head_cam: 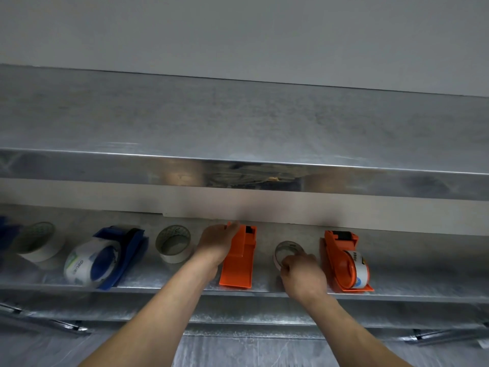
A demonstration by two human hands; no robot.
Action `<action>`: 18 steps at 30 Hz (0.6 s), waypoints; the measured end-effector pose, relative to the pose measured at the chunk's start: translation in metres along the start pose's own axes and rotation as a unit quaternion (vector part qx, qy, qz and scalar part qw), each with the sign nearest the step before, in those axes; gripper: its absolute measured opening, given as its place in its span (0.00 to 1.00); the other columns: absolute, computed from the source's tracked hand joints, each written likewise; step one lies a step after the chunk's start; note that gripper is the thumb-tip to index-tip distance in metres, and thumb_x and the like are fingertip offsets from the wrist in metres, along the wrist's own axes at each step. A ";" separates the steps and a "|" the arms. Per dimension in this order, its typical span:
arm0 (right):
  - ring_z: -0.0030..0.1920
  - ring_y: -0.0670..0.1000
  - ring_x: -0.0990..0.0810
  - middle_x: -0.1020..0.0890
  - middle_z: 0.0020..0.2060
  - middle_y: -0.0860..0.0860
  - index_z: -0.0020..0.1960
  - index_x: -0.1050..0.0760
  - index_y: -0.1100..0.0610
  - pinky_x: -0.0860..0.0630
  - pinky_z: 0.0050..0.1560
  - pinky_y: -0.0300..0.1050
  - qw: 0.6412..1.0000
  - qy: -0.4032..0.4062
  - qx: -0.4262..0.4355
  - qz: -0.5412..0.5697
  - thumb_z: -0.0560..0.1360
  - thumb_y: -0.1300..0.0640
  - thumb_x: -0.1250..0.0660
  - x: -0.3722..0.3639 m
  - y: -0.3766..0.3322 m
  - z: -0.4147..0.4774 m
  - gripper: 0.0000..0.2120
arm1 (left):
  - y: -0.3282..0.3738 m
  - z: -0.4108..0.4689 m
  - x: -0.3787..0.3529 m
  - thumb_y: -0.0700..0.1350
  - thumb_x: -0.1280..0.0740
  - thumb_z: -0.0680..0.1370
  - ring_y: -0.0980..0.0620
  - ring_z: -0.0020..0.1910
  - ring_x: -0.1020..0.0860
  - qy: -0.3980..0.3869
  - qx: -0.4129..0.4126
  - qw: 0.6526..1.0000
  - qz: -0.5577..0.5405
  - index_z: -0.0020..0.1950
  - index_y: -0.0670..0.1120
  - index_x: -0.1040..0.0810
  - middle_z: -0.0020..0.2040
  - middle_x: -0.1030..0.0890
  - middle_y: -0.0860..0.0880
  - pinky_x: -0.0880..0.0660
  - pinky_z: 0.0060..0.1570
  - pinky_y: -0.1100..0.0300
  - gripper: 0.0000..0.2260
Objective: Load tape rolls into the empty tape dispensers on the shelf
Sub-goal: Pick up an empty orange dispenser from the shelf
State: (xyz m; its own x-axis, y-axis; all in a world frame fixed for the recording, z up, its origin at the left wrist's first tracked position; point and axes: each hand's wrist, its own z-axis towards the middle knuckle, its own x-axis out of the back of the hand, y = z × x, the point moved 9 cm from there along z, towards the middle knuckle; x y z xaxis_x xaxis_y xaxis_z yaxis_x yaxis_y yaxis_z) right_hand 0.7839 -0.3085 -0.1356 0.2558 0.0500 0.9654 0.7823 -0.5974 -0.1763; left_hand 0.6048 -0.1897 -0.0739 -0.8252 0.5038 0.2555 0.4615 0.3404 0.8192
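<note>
Head: left hand (217, 242) grips empty orange dispenser (238, 266), right hand (301, 276) grasps clear tape roll (287, 247); labels unreadable

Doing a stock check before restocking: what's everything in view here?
shelf: 1, metal, under all items
upper shelf: 1, metal, above
blue dispenser: 1, blue, left of centre, loaded with a printed white roll
white rolls: 2, white, one far left, the other right of the blue dispenser
empty dispenser: 1, orange, centre
loaded dispenser: 1, orange, right, white roll in it
clear roll: 1, clear, between the orange dispensers
blue object: 1, blue, cut off at left edge
left hand: 1, grips the empty dispenser's far end
right hand: 1, grips the clear roll's near rim
</note>
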 end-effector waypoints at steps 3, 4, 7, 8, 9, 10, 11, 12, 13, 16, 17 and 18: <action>0.59 0.56 0.25 0.19 0.57 0.52 0.51 0.18 0.51 0.32 0.42 0.40 1.000 0.006 0.001 0.001 0.76 0.54 0.39 0.001 0.001 0.001 0.11 | 0.000 -0.001 0.000 0.58 0.42 0.82 0.48 0.45 0.22 0.007 0.003 1.000 0.004 0.45 0.50 0.27 0.47 0.19 0.45 0.25 0.57 0.48 0.13; 0.59 0.56 0.25 0.19 0.58 0.52 0.51 0.18 0.51 0.32 0.42 0.40 1.000 0.009 0.002 0.002 0.76 0.54 0.39 0.002 0.001 0.001 0.11 | 0.001 -0.002 0.001 0.58 0.42 0.82 0.47 0.46 0.22 0.010 0.004 1.000 0.005 0.45 0.50 0.27 0.47 0.19 0.45 0.25 0.57 0.48 0.13; 0.59 0.56 0.25 0.20 0.59 0.52 0.51 0.18 0.50 0.28 0.45 0.41 1.000 0.012 0.004 -0.001 0.76 0.55 0.39 0.002 0.002 0.003 0.11 | 0.002 -0.003 0.002 0.58 0.42 0.81 0.46 0.47 0.21 0.013 0.011 1.000 0.001 0.44 0.49 0.27 0.47 0.19 0.44 0.26 0.59 0.46 0.15; 0.59 0.56 0.25 0.19 0.59 0.52 0.51 0.18 0.50 0.27 0.45 0.41 1.000 0.011 0.003 0.000 0.76 0.55 0.39 0.001 0.002 0.003 0.11 | 0.002 -0.003 0.003 0.58 0.42 0.81 0.47 0.45 0.22 0.016 0.014 1.000 -0.003 0.43 0.50 0.28 0.46 0.20 0.45 0.26 0.60 0.46 0.14; 0.59 0.56 0.25 0.19 0.59 0.52 0.51 0.18 0.51 0.27 0.46 0.41 1.000 0.010 0.002 0.007 0.76 0.55 0.39 0.001 0.002 0.003 0.11 | 0.002 -0.004 0.004 0.58 0.42 0.81 0.47 0.45 0.22 0.020 0.016 1.000 -0.008 0.42 0.51 0.28 0.45 0.20 0.46 0.26 0.60 0.46 0.14; 0.59 0.56 0.25 0.19 0.59 0.52 0.51 0.18 0.51 0.27 0.46 0.42 1.000 0.009 0.003 0.013 0.76 0.54 0.39 0.001 0.002 0.004 0.11 | 0.002 -0.004 0.005 0.58 0.41 0.81 0.48 0.45 0.22 0.025 0.017 0.999 -0.012 0.42 0.51 0.29 0.44 0.20 0.47 0.26 0.61 0.45 0.13; 0.59 0.56 0.25 0.20 0.59 0.52 0.52 0.18 0.50 0.27 0.47 0.42 1.000 0.007 0.007 0.013 0.77 0.53 0.40 0.002 0.000 0.004 0.12 | 0.002 -0.004 0.005 0.58 0.41 0.81 0.48 0.46 0.22 0.029 0.020 0.999 -0.015 0.42 0.52 0.29 0.45 0.21 0.47 0.26 0.61 0.44 0.13; 0.59 0.56 0.25 0.20 0.60 0.51 0.54 0.19 0.50 0.27 0.49 0.42 1.000 0.006 0.012 0.011 0.77 0.53 0.40 0.003 -0.001 0.005 0.12 | 0.002 -0.004 0.006 0.57 0.41 0.81 0.47 0.47 0.22 0.032 0.022 0.999 -0.015 0.42 0.52 0.29 0.45 0.21 0.47 0.27 0.62 0.44 0.13; 0.60 0.55 0.25 0.20 0.60 0.50 0.55 0.19 0.49 0.26 0.51 0.43 1.000 0.008 0.016 0.013 0.77 0.52 0.40 0.004 -0.002 0.006 0.13 | 0.002 -0.005 0.006 0.58 0.41 0.81 0.47 0.47 0.22 0.033 0.025 0.999 -0.014 0.42 0.52 0.29 0.45 0.21 0.47 0.27 0.62 0.44 0.13; 0.61 0.54 0.26 0.20 0.61 0.48 0.59 0.20 0.47 0.28 0.59 0.44 0.998 0.030 0.026 0.057 0.78 0.49 0.39 0.015 -0.007 0.008 0.14 | 0.001 -0.007 0.006 0.59 0.42 0.81 0.46 0.50 0.23 0.041 0.036 0.998 -0.013 0.43 0.51 0.29 0.48 0.21 0.48 0.27 0.63 0.44 0.14; 0.61 0.53 0.26 0.20 0.61 0.48 0.60 0.20 0.47 0.29 0.58 0.44 0.995 0.038 0.024 0.087 0.78 0.49 0.39 0.020 -0.008 0.009 0.14 | 0.001 -0.009 0.006 0.59 0.42 0.81 0.46 0.52 0.23 0.046 0.038 0.998 -0.015 0.46 0.49 0.28 0.51 0.21 0.47 0.28 0.63 0.44 0.14; 0.62 0.53 0.26 0.21 0.61 0.48 0.61 0.20 0.47 0.29 0.58 0.43 0.992 0.046 0.019 0.120 0.78 0.49 0.38 0.025 -0.010 0.010 0.14 | 0.002 -0.010 0.008 0.59 0.42 0.81 0.45 0.54 0.23 0.052 0.036 0.998 -0.017 0.50 0.48 0.28 0.54 0.21 0.46 0.28 0.64 0.44 0.15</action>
State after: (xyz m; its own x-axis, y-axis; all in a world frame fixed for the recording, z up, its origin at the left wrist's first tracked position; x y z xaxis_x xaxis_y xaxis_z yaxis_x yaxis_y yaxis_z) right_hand 0.7881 -0.2928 -0.1119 0.3859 -0.1640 0.9078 0.7259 -0.5534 -0.4085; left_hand 0.5961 -0.1935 -0.0653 -0.8686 0.4064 0.2833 0.4514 0.4135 0.7908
